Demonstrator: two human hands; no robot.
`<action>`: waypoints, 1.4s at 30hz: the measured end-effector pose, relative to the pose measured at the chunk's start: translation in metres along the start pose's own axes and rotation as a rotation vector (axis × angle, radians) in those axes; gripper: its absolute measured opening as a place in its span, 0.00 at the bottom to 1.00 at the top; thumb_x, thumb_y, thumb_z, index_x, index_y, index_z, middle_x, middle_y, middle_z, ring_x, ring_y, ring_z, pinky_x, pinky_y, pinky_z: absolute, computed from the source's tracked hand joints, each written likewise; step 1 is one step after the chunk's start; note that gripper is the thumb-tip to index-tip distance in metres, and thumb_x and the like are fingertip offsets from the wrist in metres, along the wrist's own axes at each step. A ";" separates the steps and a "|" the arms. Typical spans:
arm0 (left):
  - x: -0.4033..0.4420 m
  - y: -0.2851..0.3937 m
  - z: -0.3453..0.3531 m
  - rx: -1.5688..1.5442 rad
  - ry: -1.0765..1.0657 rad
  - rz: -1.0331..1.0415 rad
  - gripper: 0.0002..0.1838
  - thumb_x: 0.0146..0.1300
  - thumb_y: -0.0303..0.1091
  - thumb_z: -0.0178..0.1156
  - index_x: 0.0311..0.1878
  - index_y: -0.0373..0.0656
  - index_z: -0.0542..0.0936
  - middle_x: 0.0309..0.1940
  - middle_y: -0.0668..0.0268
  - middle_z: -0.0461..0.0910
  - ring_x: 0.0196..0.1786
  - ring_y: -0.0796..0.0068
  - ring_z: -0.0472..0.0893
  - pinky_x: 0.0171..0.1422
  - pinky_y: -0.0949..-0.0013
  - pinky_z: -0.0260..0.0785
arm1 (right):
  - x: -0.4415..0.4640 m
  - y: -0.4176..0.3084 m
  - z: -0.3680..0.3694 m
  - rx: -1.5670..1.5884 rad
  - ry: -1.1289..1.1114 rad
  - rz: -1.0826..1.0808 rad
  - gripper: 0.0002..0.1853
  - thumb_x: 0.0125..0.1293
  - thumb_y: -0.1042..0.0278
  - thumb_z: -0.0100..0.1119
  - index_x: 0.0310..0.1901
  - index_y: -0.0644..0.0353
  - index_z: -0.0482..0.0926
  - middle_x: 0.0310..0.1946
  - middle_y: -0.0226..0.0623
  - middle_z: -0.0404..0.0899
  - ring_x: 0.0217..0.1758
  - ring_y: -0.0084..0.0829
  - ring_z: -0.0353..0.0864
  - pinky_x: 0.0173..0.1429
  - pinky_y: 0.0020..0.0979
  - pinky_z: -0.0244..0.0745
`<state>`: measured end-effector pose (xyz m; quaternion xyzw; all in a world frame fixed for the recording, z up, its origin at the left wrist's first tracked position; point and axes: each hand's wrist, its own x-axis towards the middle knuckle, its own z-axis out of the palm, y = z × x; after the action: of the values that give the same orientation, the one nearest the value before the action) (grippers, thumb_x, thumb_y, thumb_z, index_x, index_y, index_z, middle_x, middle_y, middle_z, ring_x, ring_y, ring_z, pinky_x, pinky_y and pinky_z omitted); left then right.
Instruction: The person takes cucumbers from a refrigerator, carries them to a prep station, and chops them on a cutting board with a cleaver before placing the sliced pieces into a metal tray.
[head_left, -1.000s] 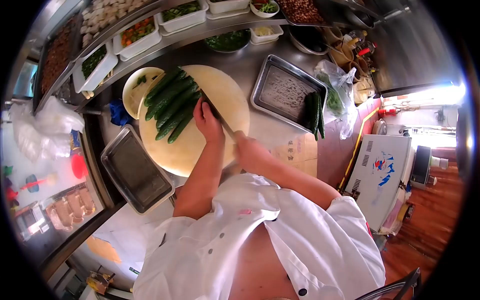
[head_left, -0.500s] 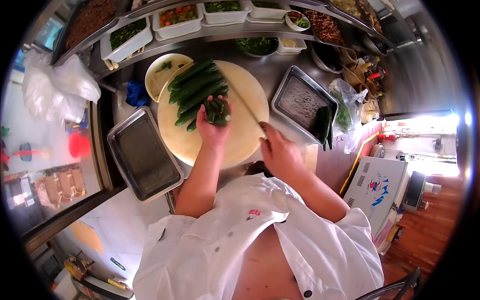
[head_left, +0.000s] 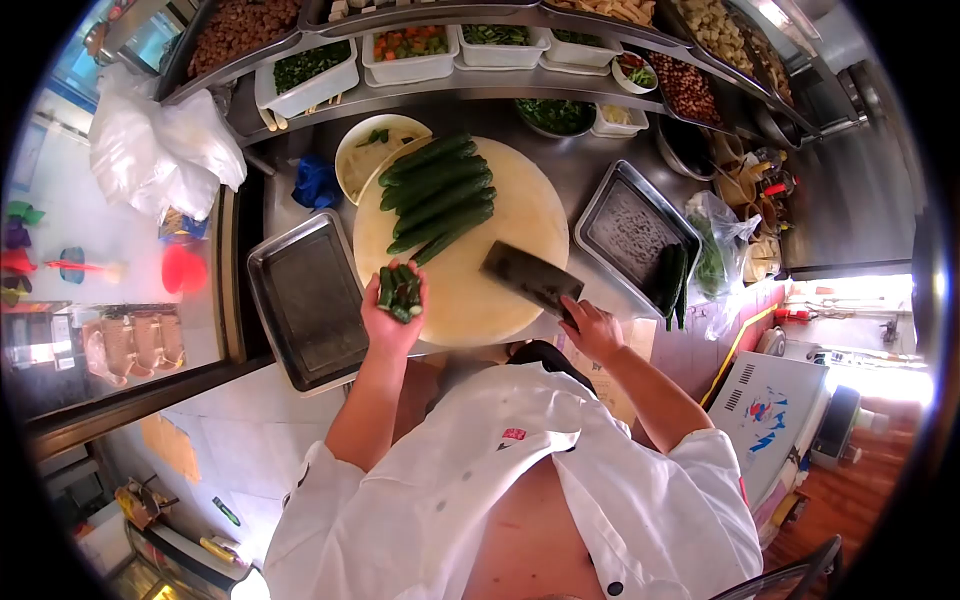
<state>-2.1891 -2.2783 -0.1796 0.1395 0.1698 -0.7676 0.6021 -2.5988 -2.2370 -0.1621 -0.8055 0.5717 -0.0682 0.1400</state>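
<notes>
My left hand [head_left: 390,326] is cupped, palm up, around several cut-off cucumber ends [head_left: 400,291] at the near left edge of the round chopping board [head_left: 530,215]. On the board, several whole dark green cucumbers [head_left: 440,192] lie side by side, just beyond that hand. My right hand [head_left: 596,331] grips the handle of a cleaver [head_left: 528,277]. Its broad dark blade shows its flat side over the right part of the board, apart from the cucumbers.
A metal tray [head_left: 312,300] stands left of the board. To the right, another metal tray [head_left: 630,225] holds more cucumbers [head_left: 672,280]. Behind the board are a pale bowl [head_left: 375,150] with green scraps and a blue cloth [head_left: 316,183]. Shelves above carry white food tubs [head_left: 408,68].
My left hand has drawn back from the cucumbers towards the board's near left edge, carrying the ends. The cleaver has swung away from the cucumbers, and its blade has turned flat side up.
</notes>
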 end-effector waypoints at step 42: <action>0.175 -0.636 0.128 0.599 -0.078 -0.912 0.19 0.76 0.47 0.59 0.61 0.45 0.82 0.62 0.56 0.80 0.67 0.54 0.79 0.64 0.54 0.82 | -0.209 0.426 -0.008 2.342 1.027 1.312 0.37 0.74 0.45 0.65 0.69 0.70 0.67 0.60 0.42 0.77 0.63 0.39 0.79 0.66 0.44 0.79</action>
<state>-2.8495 -2.3491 -0.0783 0.1887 -0.0355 -0.9702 0.1477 -3.0555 -2.1722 -0.2731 0.2886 0.4350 -0.6928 0.4975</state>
